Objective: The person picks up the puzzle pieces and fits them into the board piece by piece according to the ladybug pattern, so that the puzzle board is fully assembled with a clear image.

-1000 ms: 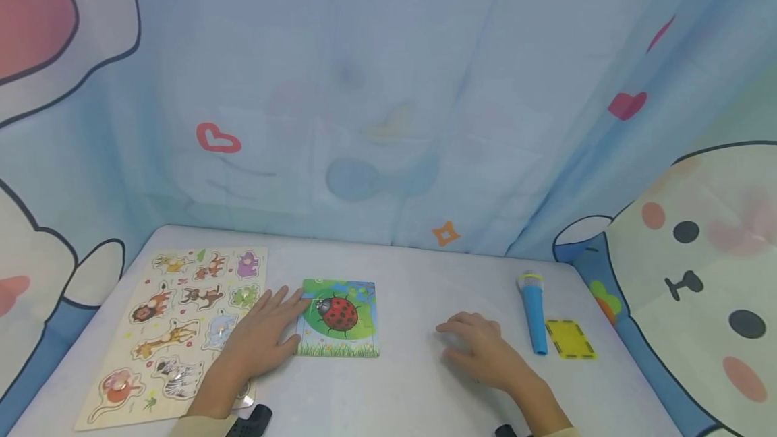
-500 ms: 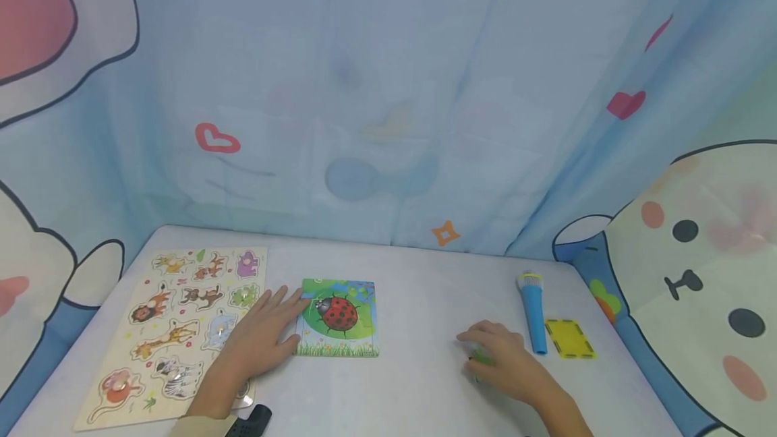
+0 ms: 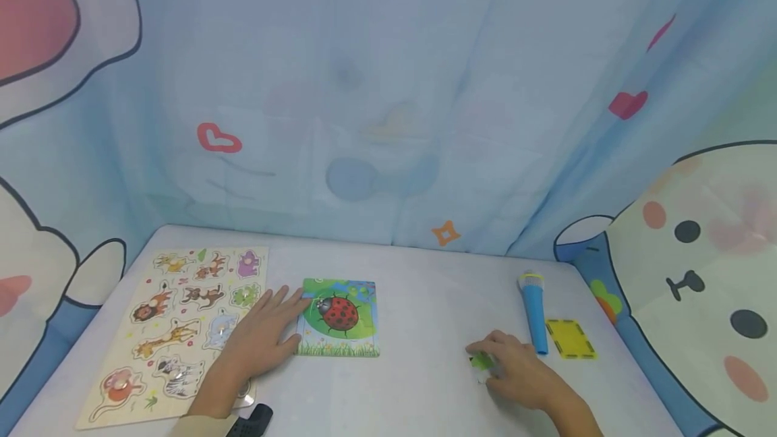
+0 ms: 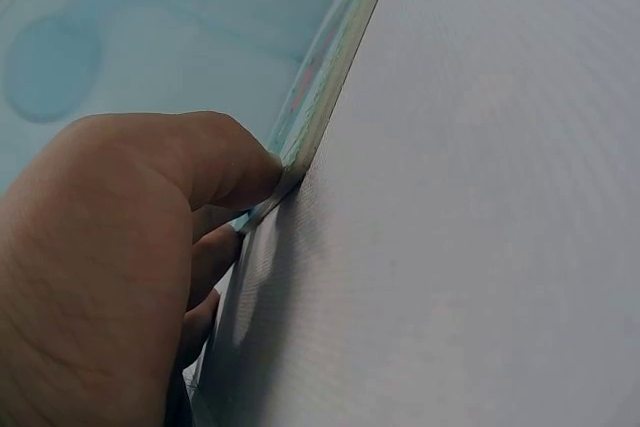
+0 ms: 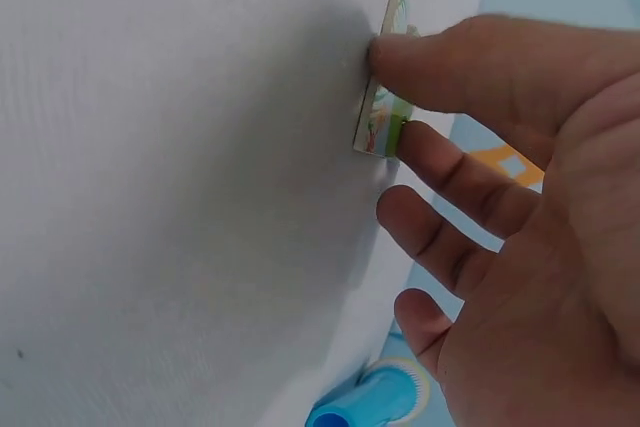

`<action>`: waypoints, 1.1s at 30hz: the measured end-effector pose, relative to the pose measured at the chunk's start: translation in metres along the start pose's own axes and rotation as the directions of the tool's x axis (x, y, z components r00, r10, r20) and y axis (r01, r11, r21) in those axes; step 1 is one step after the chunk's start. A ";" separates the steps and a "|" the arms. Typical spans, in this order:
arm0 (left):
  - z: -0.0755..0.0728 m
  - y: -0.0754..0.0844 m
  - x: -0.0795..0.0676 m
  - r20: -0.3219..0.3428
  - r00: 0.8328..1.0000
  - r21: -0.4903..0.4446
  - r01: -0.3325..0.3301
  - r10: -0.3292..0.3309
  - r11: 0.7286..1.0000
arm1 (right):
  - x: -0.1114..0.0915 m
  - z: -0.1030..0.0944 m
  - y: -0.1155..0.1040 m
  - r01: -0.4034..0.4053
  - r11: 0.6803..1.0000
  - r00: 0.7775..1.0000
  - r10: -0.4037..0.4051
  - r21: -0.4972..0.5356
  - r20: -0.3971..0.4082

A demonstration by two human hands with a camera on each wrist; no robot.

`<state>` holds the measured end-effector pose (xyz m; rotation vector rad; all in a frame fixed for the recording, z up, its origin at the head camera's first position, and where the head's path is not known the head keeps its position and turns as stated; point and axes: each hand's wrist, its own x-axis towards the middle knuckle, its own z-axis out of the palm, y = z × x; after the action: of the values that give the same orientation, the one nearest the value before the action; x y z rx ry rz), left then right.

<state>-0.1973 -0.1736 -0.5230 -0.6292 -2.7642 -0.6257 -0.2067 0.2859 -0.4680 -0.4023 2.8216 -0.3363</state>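
In the head view my left hand (image 3: 261, 336) lies with fingers spread against the left edge of a square ladybug jigsaw puzzle (image 3: 364, 339). The left wrist view shows the thumb touching the puzzle's edge (image 4: 318, 122). To the right, my right hand (image 3: 516, 369) has its thumb and index finger on a small green and white puzzle piece (image 3: 482, 361) at the tabletop. Seen from the right wrist, the thumb covers part of this piece (image 5: 378, 127) and the index fingertip meets its side. The other fingers are bent, away from it.
A wooden animal peg board (image 3: 136, 329) lies at the left, partly under the left forearm. Right of the right hand are a blue toy microphone (image 3: 535, 319) and a yellow square frame (image 3: 569, 339). A printed curtain (image 3: 388, 86) hangs behind the white table (image 3: 419, 302).
My right hand has shifted right and slightly toward me, and the green puzzle piece has come into view between its thumb and index finger. The left hand has stayed put.
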 end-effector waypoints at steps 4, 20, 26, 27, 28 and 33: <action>0.001 -0.001 0.000 0.006 1.000 0.012 0.003 -0.004 1.000 | 0.001 0.001 0.000 -0.017 0.999 1.000 0.017 0.037 0.003; -0.001 0.002 0.001 0.004 1.000 -0.009 0.000 0.000 1.000 | 0.017 0.004 -0.022 0.190 0.981 0.977 -0.186 0.029 -0.107; -0.001 0.001 0.001 0.008 1.000 -0.012 0.015 -0.014 1.000 | 0.029 0.009 -0.042 0.289 0.957 0.943 -0.287 -0.013 -0.172; -0.001 0.001 0.001 0.008 1.000 -0.012 0.015 -0.015 1.000 | 0.031 0.010 -0.045 0.305 0.952 0.936 -0.304 -0.021 -0.178; 0.000 0.001 0.001 0.008 1.000 -0.014 0.016 -0.016 1.000 | 0.033 0.011 -0.049 0.321 0.947 0.930 -0.320 -0.025 -0.182; 0.000 0.001 0.001 0.005 1.000 -0.015 0.015 -0.015 1.000 | 0.042 0.011 -0.067 0.377 0.926 0.912 -0.375 -0.020 -0.166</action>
<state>-0.1980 -0.1720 -0.5223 -0.6150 -2.7735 -0.6500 -0.2261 0.2090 -0.4703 -0.9639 2.8878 -0.4849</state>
